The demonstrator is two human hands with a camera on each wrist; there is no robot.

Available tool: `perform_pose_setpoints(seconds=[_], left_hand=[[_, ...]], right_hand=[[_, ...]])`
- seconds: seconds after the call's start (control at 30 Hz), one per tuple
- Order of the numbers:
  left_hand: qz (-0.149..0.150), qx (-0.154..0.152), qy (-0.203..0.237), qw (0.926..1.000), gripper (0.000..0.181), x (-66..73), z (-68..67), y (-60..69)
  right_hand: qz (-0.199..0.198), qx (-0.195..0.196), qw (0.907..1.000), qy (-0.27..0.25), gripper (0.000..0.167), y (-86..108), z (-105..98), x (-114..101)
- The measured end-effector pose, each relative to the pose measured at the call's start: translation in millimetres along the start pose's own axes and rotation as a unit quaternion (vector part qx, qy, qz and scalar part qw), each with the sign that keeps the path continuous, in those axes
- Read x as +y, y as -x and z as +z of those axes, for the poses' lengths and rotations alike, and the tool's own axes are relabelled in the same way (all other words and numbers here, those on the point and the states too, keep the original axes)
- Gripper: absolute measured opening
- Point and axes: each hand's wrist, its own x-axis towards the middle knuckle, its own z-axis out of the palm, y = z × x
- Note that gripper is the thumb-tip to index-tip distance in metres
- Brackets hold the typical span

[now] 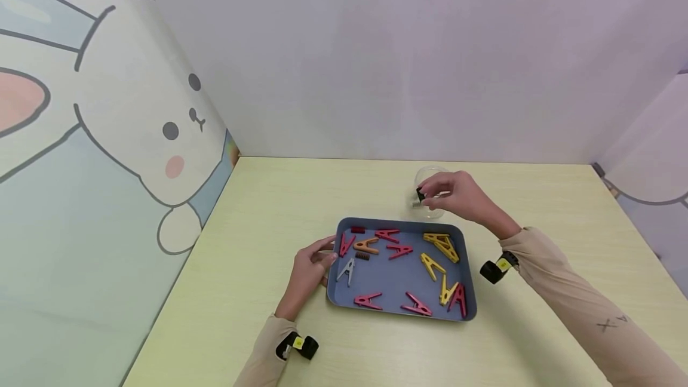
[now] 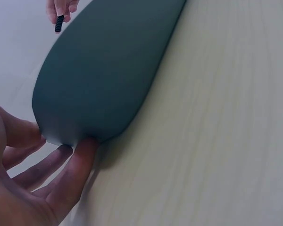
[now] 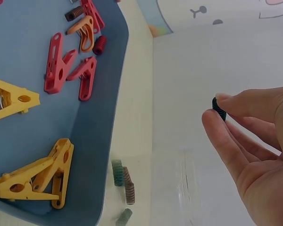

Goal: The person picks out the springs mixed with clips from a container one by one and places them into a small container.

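Observation:
My right hand [image 1: 457, 196] pinches a small dark ribbed cylinder [image 3: 219, 108] between thumb and fingertips, above a clear container [image 1: 430, 172]. Through the container's wall, several green and brown ribbed cylinders [image 3: 118, 173] show in the right wrist view. At the left end of a blue-grey tray [image 1: 387, 273], my left hand [image 1: 309, 264] grips the edge, thumb at the rim and fingers against the outer wall. Inside the tray lie red clips, yellow clips [image 1: 432, 266], an orange clip [image 1: 366, 246] and a grey clip [image 1: 346, 270]. A brown ribbed cylinder [image 1: 362, 256] and a red one [image 1: 358, 230] lie among them.
The pale wooden table [image 1: 258, 208] extends around the tray. A whitish wall [image 1: 376, 64] stands along its back edge. On the left is a wall with a cartoon rabbit [image 1: 140, 112]. The clear container stands just behind the tray.

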Motion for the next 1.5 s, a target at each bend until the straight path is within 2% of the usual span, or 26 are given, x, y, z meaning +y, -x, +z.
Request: perform_pose_setpoints(seconds=[0.33, 0.57, 0.67, 0.83, 0.9, 1.17, 1.5], left_hand=[[0.011, 0.008, -0.006, 0.9999, 0.039, -3.8, 0.9, 0.1], [0.000, 0.007, -0.006, 1.0000, 0.039, -3.2, 1.5, -0.3], [-0.002, 0.003, -0.007, 1.0000, 0.040, 1.5, 1.4, 1.0], [0.005, -0.008, -0.001, 1.0000, 0.040, 19.8, 0.7, 8.2], [0.005, -0.007, -0.001, 1.0000, 0.040, 21.6, 0.9, 8.9], [-0.002, 0.008, -0.009, 0.9999, 0.039, -1.0, 2.8, -0.2], [0.003, 0.009, -0.010, 0.9999, 0.040, 0.6, 2.9, 0.5]], right_hand=[[0.013, 0.016, 0.9997, 0.013, 0.026, -1.0, -10, 3], [0.022, 0.028, 0.9990, 0.028, 0.027, -1.3, -15, 5], [0.023, 0.030, 0.9987, 0.034, 0.027, -2.1, -17, 6], [0.026, 0.035, 0.9985, 0.034, 0.027, -3.6, -20, 7], [0.029, 0.037, 0.9983, 0.034, 0.027, -3.9, -22, 7], [0.041, 0.045, 0.9975, 0.035, 0.028, -4.1, -26, 9], [0.047, 0.050, 0.9972, 0.029, 0.023, -7.7, -28, 13]])
